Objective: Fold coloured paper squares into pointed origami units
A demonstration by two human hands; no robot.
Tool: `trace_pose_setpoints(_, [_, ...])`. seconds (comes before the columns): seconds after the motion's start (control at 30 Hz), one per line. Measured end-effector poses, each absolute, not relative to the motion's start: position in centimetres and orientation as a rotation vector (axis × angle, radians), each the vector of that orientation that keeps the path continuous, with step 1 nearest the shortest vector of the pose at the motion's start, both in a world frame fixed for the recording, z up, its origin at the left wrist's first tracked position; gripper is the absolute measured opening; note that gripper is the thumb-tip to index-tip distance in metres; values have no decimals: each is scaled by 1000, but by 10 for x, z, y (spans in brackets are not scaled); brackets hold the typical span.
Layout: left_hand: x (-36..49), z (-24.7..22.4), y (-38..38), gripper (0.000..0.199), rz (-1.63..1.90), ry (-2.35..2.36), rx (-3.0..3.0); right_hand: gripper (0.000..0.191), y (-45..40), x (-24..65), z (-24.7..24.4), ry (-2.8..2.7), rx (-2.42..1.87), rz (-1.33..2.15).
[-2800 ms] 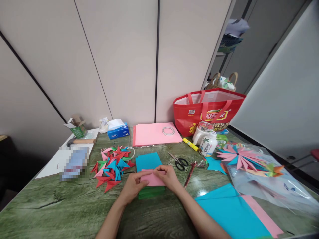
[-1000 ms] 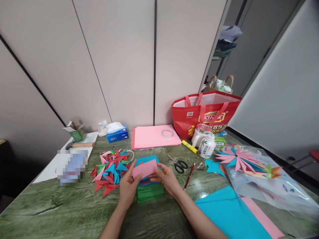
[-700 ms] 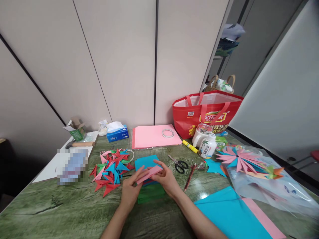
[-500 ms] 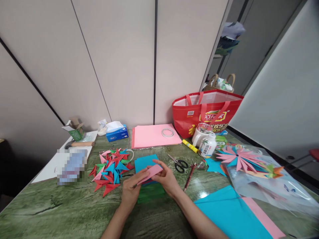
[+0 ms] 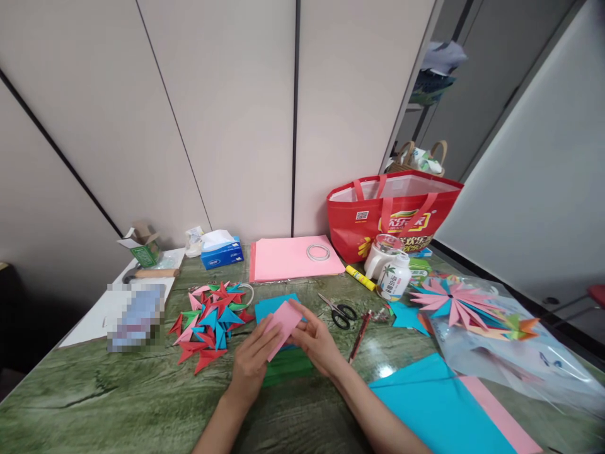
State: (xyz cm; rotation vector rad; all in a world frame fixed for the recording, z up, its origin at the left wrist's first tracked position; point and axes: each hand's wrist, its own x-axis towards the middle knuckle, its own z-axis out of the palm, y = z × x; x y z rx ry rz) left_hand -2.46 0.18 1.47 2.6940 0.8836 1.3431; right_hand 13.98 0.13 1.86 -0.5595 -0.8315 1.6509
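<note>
A small folded piece of pink paper [image 5: 286, 321] is held up between both hands, tilted toward me. My left hand [image 5: 255, 353] grips its left side, fingers lying across the front. At the right edge, my right hand [image 5: 317, 340] pinches it with thumb and fingertips. Under the hands lie blue paper sheets [image 5: 274, 305] and a green stack [image 5: 286, 371], partly hidden by the hands. Left of them sits a pile of folded red, blue, pink and green paper pieces [image 5: 215, 321]. Black-handled scissors [image 5: 339, 312] lie to the right.
Behind are pink sheets [image 5: 288, 258] and a blue tissue box [image 5: 222, 253]. A red bag [image 5: 354, 227], white bottle [image 5: 394, 277] and glue stick [image 5: 360, 277] stand or lie back right. Large blue paper [image 5: 439, 403] and a paper flower [image 5: 456, 306] lie right; a hammer [image 5: 151, 273] lies left.
The pink paper has turned in my hands, so more of its face shows and it stands steeper. My left fingers now lie across it. Other things stay in place.
</note>
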Motion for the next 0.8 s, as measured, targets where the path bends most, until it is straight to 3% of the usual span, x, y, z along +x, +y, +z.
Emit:
trace_pose_setpoints(0.2, [-23,13,2,47,1281,837,2832,53,3,138,14,-846,-727,1544])
trace_pose_setpoints(0.37, [-24,6,4,52,1210,854,2845,64,4,138,12,-844,-784,1487])
trace_pose_setpoints(0.63, [-13,8,-1,54,1106,932,2716,66,3,140,18,-768,-731,1480])
trace_pose_setpoints(0.7, [-8,8,-5,65,1090,972,2645,59,3,140,18,-803,-705,1475])
trace_pose_setpoints(0.8, [-4,6,-10,61,1151,1129,2414,30,5,139,14,-896,-737,1452])
